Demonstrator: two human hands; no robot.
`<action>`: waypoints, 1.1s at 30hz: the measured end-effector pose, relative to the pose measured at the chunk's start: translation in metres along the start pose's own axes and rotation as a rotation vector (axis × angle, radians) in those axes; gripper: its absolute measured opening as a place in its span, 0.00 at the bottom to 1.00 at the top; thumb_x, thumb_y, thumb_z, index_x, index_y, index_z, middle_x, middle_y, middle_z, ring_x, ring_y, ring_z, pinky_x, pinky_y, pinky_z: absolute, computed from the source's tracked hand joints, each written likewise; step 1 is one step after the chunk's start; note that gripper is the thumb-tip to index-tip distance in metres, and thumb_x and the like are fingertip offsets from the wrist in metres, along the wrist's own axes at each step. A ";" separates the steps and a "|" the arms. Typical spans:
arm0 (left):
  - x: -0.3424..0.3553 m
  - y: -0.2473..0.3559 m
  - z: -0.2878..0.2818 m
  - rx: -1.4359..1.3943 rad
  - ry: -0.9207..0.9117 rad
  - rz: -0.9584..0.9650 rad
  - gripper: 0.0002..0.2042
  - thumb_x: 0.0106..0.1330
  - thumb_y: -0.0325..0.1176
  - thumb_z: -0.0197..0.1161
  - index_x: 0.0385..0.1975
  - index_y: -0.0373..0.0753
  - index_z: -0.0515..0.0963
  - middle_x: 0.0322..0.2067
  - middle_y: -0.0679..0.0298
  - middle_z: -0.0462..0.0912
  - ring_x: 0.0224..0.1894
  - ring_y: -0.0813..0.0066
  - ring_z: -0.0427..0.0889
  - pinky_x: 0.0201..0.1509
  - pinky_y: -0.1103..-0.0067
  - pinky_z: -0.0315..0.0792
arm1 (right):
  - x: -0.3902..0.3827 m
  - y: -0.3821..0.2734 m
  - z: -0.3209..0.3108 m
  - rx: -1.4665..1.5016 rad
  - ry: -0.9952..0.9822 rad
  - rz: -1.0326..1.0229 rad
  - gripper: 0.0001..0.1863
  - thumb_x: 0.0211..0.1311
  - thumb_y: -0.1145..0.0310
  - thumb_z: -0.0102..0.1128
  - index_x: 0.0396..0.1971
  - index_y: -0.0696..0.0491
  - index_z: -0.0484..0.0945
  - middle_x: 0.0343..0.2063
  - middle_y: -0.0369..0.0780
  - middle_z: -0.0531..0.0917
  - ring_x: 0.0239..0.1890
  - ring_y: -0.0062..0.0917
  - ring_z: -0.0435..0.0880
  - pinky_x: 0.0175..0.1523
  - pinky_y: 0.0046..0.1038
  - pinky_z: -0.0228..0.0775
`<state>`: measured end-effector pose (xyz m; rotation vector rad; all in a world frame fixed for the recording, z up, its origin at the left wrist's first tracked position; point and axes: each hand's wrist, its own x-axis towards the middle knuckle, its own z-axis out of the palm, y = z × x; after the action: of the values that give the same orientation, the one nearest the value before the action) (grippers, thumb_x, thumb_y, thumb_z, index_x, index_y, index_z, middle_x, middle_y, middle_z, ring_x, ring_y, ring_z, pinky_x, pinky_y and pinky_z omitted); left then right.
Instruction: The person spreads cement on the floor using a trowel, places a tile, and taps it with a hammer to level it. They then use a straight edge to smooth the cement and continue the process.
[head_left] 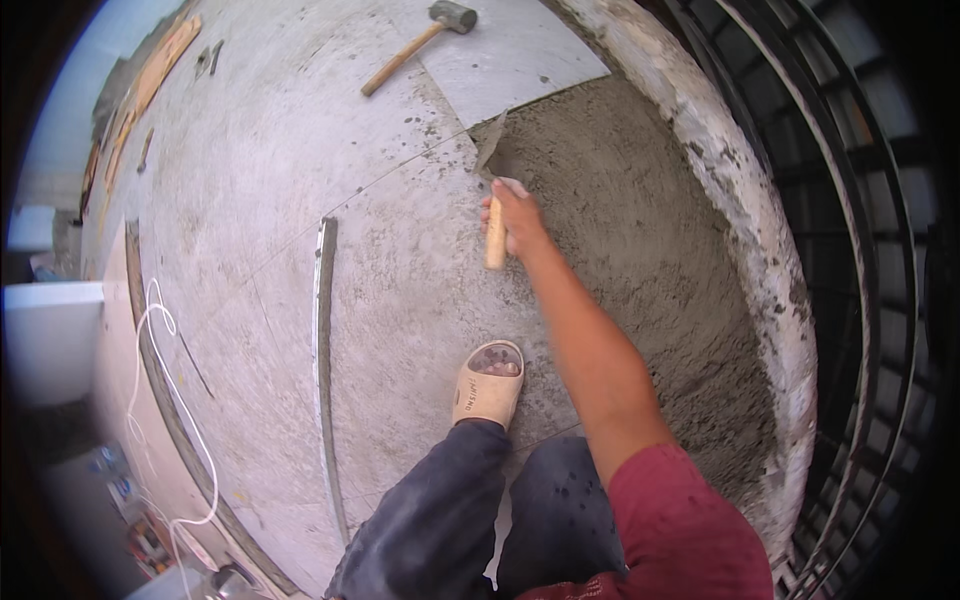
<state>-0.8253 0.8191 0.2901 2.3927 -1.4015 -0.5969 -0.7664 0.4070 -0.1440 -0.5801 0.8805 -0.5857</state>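
My right hand [516,217] is closed round the wooden handle of a trowel [495,235]. The trowel's metal blade [491,148] points away from me and touches the edge of the wet grey mortar bed [640,250], by the corner of a laid tile [510,60]. The mortar fills the strip to the right of the finished floor, and its surface is rough toward me. My left hand is out of the picture.
A mallet [420,45] lies across the far tiles. A long metal straightedge [322,350] rests on the floor to my left, with a white cable [205,450] farther left. A mortar-splashed kerb [745,190] and black metal railing [860,200] bound the right side. My sandalled foot [490,380] stands beside the mortar.
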 end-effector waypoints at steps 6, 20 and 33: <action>-0.016 0.004 0.001 0.073 -0.032 -0.035 0.32 0.58 0.49 0.68 0.53 0.28 0.73 0.52 0.43 0.77 0.58 0.43 0.73 0.65 0.55 0.62 | -0.040 0.032 -0.045 0.052 0.131 0.008 0.14 0.69 0.60 0.53 0.47 0.53 0.71 0.25 0.38 0.75 0.19 0.22 0.75 0.20 0.27 0.69; -0.032 0.037 0.016 0.148 -0.021 -0.039 0.28 0.63 0.43 0.60 0.57 0.27 0.70 0.53 0.41 0.75 0.59 0.42 0.72 0.66 0.54 0.60 | -0.126 -0.055 -0.084 -1.203 0.281 -0.213 0.18 0.68 0.62 0.50 0.43 0.64 0.74 0.38 0.57 0.81 0.43 0.51 0.81 0.50 0.46 0.71; -0.039 0.044 0.051 0.092 0.207 0.111 0.27 0.65 0.44 0.55 0.53 0.23 0.72 0.51 0.39 0.76 0.54 0.44 0.75 0.62 0.57 0.66 | -0.303 -0.084 -0.215 -1.629 -0.176 0.396 0.18 0.66 0.61 0.52 0.40 0.62 0.81 0.38 0.57 0.82 0.44 0.50 0.82 0.50 0.46 0.73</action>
<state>-0.9010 0.8296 0.2735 2.3490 -1.4862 -0.2533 -1.1180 0.5066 -0.0355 -1.8060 1.1412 0.7014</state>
